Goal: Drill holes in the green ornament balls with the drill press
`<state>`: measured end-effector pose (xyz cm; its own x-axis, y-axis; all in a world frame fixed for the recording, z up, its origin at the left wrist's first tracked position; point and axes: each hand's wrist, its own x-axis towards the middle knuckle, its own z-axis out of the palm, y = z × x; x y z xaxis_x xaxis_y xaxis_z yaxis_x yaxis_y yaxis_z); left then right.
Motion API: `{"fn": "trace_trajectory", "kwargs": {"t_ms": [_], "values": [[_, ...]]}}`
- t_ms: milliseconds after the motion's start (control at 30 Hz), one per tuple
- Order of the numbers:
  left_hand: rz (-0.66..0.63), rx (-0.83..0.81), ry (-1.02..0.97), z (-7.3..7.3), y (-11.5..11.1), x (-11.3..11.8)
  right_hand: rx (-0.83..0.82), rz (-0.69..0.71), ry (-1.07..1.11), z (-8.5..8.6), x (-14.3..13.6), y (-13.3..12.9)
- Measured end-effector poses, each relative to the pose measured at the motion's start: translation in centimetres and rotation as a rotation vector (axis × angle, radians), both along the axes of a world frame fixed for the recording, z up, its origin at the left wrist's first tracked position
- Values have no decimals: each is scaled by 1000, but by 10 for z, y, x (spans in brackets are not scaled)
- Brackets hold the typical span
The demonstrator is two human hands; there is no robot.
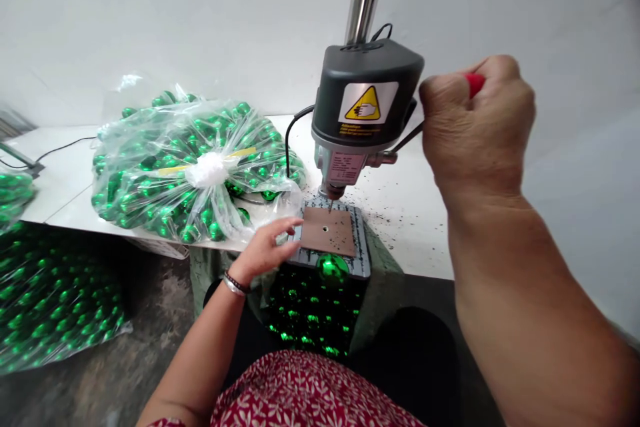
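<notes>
My right hand (477,123) is wrapped round the red-ended lever (411,136) of a small bench drill press (367,93). Below its chuck lies a square brown plate (320,240) with a small hole in it, resting on the grey drill base (361,247). My left hand (270,247) reaches to the plate's left edge, its thumb and fingers apart with nothing between them. At the front edge of the base is a shiny green ball (333,267), apart from my fingers. Several more green balls (313,319) show in the dark space below it.
A large knotted clear bag (207,170) full of green balls stands on the white table (415,250), left of the drill. More bagged green balls (60,300) lie at lower left. Dark shavings are scattered right of the base. A black cable (287,147) hangs beside the drill.
</notes>
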<state>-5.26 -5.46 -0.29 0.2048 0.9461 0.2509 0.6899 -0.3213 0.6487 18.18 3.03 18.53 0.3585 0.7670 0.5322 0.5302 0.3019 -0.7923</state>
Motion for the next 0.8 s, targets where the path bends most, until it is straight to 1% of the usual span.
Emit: {"fn": "trace_trajectory", "kwargs": {"t_ms": [33, 67, 100, 133, 167, 233, 300, 433, 500, 567, 600, 633, 667, 700, 733, 767, 800], "values": [[125, 13, 76, 5, 7, -12, 8, 2, 5, -1, 0, 1], [256, 25, 190, 10, 14, -24, 14, 7, 10, -1, 0, 1], [357, 4, 330, 15, 22, -35, 20, 11, 16, -1, 0, 1], [432, -47, 472, 20, 28, -45, 26, 16, 19, -2, 0, 1], [470, -125, 599, 24, 34, -54, 32, 17, 21, -2, 0, 1], [491, -270, 800, 29, 38, -65, 47, 16, 18, -3, 0, 1], [480, -350, 902, 29, 37, -69, 84, 32, 17, -5, 2, 3], [479, -361, 924, 23, 31, -71, 185, 89, 22, -11, 6, 8], [474, -365, 919, 22, 30, -70, 211, 106, 14, -13, 8, 10], [482, -347, 877, 26, 30, -67, 199, 114, -6, -14, 8, 11], [505, -312, 821, 29, 31, -63, 188, 119, -19, -15, 9, 11], [538, -256, 730, 33, 31, -59, 177, 122, -30, -15, 9, 12], [571, -185, 599, 37, 30, -54, 171, 122, -37, -16, 10, 13], [589, -116, 426, 39, 29, -47, 173, 123, -39, -17, 11, 15], [581, -66, 217, 41, 28, -40, 185, 127, -39, -19, 12, 17], [540, -54, -22, 41, 27, -31, 203, 134, -39, -21, 14, 19], [470, -86, -278, 39, 25, -22, 225, 146, -41, -22, 15, 21]]}}
